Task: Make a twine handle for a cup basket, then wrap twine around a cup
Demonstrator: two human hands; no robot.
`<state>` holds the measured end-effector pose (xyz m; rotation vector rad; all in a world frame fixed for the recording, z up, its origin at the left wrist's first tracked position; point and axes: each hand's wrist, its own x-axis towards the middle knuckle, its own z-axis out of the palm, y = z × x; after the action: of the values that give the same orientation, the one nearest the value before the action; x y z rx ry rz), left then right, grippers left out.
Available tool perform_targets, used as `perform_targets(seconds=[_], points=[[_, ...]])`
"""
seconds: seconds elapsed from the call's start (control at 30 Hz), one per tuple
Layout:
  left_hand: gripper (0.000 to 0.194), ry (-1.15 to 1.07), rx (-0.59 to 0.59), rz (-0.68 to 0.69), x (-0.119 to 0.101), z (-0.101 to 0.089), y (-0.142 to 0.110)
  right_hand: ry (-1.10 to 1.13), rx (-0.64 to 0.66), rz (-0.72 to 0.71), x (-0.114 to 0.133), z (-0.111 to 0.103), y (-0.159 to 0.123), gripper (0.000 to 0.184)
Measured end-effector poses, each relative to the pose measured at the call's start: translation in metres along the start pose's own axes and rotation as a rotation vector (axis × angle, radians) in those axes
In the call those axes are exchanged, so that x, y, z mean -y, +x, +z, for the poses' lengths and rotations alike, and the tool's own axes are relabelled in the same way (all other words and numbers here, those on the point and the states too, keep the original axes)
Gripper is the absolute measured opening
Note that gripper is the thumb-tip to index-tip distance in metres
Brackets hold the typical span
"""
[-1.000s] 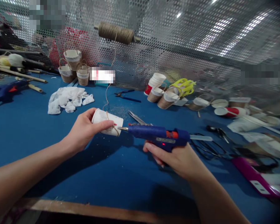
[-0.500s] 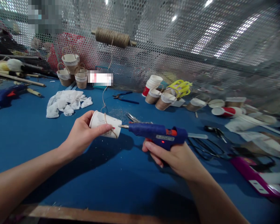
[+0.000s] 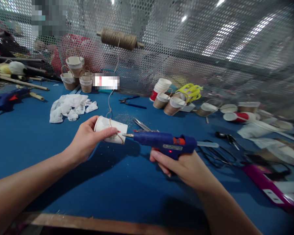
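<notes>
My left hand (image 3: 89, 138) is closed around a white paper cup (image 3: 122, 128), tilted on its side with its base to the right. The thumb presses a strand of twine (image 3: 109, 105) against the cup's wall; the twine runs up to a spool (image 3: 119, 39) at the mesh. In my right hand (image 3: 178, 164) is a blue glue gun (image 3: 154, 139), fingers wrapped round its handle. A red light glows on it and a glue stick (image 3: 208, 144) sticks out behind. Its metal nozzle points left, at the cup near the base; whether it touches cannot be made out.
Scissors (image 3: 140, 124) lie behind the glue gun, with pliers (image 3: 132, 102) farther back. White crumpled cloth (image 3: 72, 106) is at left. Twine-handled cups (image 3: 85, 84) and stacked paper cups (image 3: 161, 86) line the mesh. Another glue gun (image 3: 11, 98) lies far left; a purple power strip (image 3: 264, 186) is at right.
The glue gun's nozzle has shifted slightly left and down over the cup's base end. Both hands keep their hold.
</notes>
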<state>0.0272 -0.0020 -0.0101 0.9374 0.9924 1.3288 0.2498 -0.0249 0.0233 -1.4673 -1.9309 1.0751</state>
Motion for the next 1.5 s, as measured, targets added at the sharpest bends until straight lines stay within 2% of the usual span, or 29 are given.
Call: perform_targets(seconds=[0.23, 0.43, 0.63, 0.87, 1.03, 1.23, 1.4, 1.5], points=[[0.03, -0.032, 0.014, -0.028, -0.0018, 0.0008, 0.0001, -0.022, -0.082, -0.054, -0.0032, 0.0, -0.0013, 0.029], [0.029, -0.008, 0.012, -0.013, -0.0012, 0.0001, -0.0002, -0.036, -0.029, -0.011, -0.0021, 0.0014, -0.0018, 0.024], [0.03, 0.004, 0.019, 0.012, -0.0006, 0.0002, -0.0011, -0.033, -0.071, -0.048, -0.0037, -0.0015, 0.0026, 0.03], [0.031, 0.004, 0.018, 0.012, -0.0003, -0.0005, -0.0008, 0.003, 0.016, -0.028, -0.0024, -0.0015, -0.0004, 0.027], [0.03, 0.007, 0.03, 0.018, -0.0009, -0.0001, -0.0007, -0.005, -0.055, -0.043, -0.0001, -0.0031, 0.0011, 0.031], [0.03, 0.006, 0.018, 0.036, 0.0004, -0.0012, -0.0002, 0.002, 0.053, -0.035, -0.0046, -0.0025, 0.0013, 0.029], [0.03, 0.023, 0.039, 0.041, 0.0004, -0.0009, -0.0003, 0.008, -0.03, -0.058, -0.0055, -0.0036, 0.0045, 0.029], [0.031, 0.035, 0.032, 0.052, -0.0006, -0.0006, -0.0001, 0.024, -0.02, -0.05, -0.0022, -0.0029, 0.0025, 0.028]])
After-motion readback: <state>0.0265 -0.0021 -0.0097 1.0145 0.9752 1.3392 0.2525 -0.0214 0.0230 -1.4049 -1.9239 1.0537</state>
